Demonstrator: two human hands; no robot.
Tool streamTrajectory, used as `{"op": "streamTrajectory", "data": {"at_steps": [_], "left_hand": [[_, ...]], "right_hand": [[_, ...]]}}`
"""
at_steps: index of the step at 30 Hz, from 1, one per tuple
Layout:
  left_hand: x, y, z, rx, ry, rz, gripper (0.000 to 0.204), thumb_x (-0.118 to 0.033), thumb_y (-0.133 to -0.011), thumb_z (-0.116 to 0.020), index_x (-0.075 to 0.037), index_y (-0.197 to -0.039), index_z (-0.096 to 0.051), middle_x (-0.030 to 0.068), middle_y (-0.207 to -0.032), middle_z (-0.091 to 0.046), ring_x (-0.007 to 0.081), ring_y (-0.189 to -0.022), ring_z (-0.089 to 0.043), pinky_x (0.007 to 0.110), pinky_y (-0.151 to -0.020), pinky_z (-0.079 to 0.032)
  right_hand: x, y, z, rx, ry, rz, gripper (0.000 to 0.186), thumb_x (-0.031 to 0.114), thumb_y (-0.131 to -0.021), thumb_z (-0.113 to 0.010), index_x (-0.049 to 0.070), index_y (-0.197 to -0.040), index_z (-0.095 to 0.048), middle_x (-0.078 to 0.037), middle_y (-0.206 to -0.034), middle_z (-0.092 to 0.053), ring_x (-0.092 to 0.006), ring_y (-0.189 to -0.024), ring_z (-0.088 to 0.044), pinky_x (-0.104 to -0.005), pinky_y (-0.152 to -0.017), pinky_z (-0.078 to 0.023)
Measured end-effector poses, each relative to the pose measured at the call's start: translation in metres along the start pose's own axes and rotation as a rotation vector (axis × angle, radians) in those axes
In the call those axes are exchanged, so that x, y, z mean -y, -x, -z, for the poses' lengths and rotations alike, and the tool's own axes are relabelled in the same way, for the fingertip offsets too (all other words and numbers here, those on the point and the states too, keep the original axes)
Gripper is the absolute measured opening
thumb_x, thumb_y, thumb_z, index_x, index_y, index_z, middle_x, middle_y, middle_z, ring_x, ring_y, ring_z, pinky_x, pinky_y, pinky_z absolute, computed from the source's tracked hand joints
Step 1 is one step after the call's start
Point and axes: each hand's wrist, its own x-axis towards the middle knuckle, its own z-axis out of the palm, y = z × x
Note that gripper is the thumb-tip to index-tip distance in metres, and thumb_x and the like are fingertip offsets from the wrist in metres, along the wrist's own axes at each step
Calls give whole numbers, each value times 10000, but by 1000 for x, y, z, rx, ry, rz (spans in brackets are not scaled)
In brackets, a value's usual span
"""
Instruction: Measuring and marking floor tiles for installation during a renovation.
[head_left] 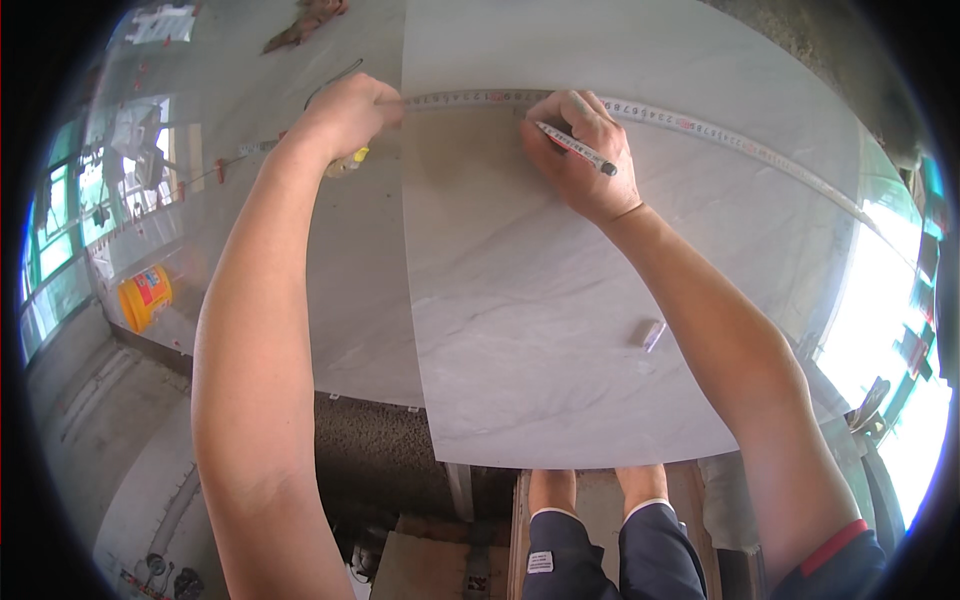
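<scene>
A large pale grey-veined tile (560, 370) lies before me, its left edge overlapping another glossy grey tiled surface (360, 280). Across its far part stretches a tape measure (735, 137), the blade running from my left hand toward the far right. My left hand (350, 112) is closed on the tape measure at the tile's left edge; a yellow part shows below the fingers and a dark loop beyond them. In my right hand (590, 160) is a white marker pen (570, 147), dark end toward me, its writing tip hidden by the fingers at the blade's near edge.
A small white-and-purple object (654, 336) lies on the tile, left of my right forearm. A yellow bucket (146, 297) appears at the far left. Top left lies a brownish crumpled thing (305, 25). Below the near edge are a rough dark gap (385, 440) and my legs.
</scene>
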Motion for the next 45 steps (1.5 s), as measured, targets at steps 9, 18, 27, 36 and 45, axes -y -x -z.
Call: {"op": "streamTrajectory", "data": {"at_steps": [9, 18, 27, 36, 45], "left_hand": [[6, 0, -9, -83, 77, -32, 254, -214, -949, -595, -50, -1104, -713, 71, -805, -642, 169, -748, -562, 345, -746, -469], [14, 138, -27, 123, 217, -67, 182, -252, -916, -647, -85, -882, -711, 44, -647, -586, 151, -619, -548, 339, -614, -448], [48, 323, -202, 585, 447, -94, 252, -322, -955, -593, -127, -1018, -740, 53, -772, -705, 141, -682, -649, 308, -669, -510], [72, 500, -312, 819, 788, 169, 401, -452, -957, -601, -71, -976, -724, 1, -690, -624, 110, -641, -576, 283, -625, -461], [41, 564, -390, 499, 1525, 369, 249, -263, -1022, -541, -54, -934, -644, -4, -607, -456, 109, -347, -308, 325, -336, -244]], "right_hand": [[19, 1, 34, 147, -236, -511, 179, 222, -867, -658, 48, -835, -632, -64, -772, -638, -136, -755, -586, -297, -695, -483], [57, 168, 203, -332, -518, -1102, 479, 393, -1027, -497, 7, -1311, -518, -142, -956, -697, -207, -887, -669, -319, -827, -505], [60, 210, 300, -1021, -886, -1220, 497, 414, -1005, -547, -31, -1206, -457, -187, -1212, -574, -256, -986, -628, -373, -858, -528], [122, 195, 264, -697, -618, -1080, 247, 283, -990, -600, 44, -1039, -555, -83, -847, -601, -192, -778, -617, -313, -662, -515], [138, 98, 179, -338, -550, -1033, 230, 263, -1011, -549, 38, -1056, -560, -102, -864, -658, -207, -726, -657, -331, -654, -554]]}}
